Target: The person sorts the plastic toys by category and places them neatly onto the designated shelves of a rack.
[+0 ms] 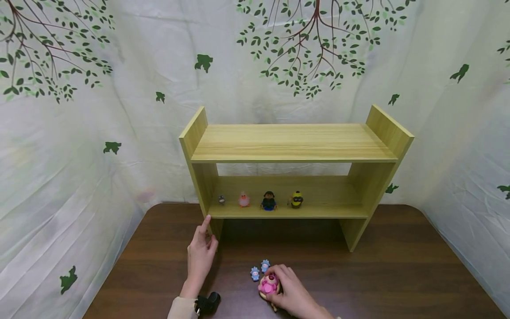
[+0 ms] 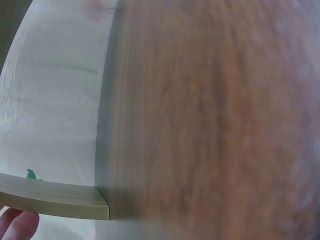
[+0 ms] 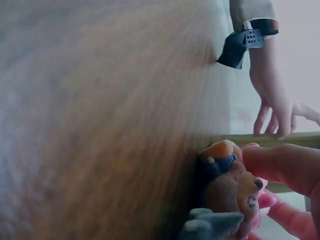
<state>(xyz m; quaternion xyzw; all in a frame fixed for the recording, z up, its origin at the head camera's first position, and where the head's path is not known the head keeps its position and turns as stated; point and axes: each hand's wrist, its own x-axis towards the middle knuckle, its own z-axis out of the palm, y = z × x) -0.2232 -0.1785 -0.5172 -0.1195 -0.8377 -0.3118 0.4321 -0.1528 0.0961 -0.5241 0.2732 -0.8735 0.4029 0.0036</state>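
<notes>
My right hand (image 1: 292,290) holds a pink bear figurine (image 1: 268,284) between thumb and fingers, low over the table. Two small light-blue figurines (image 1: 255,274) stand just beyond it. Seen from the right wrist, a brown figure (image 3: 222,192) and a grey piece (image 3: 210,225) sit close to the fingers; part of this cluster is hidden. My left hand (image 1: 201,254) touches the left side panel of a wooden shelf (image 1: 295,141), its index finger stretched up to the middle board's corner. In the left wrist view, its fingertips (image 2: 22,225) show beside a board edge.
On the middle board stand a small grey figurine (image 1: 221,200), a pink one (image 1: 244,200), a dark-clothed one (image 1: 268,201) and a yellow-and-black one (image 1: 296,200). The brown table (image 1: 398,274) meets a leaf-printed cloth (image 1: 131,110) behind. A black device (image 1: 208,303) sits at the left wrist.
</notes>
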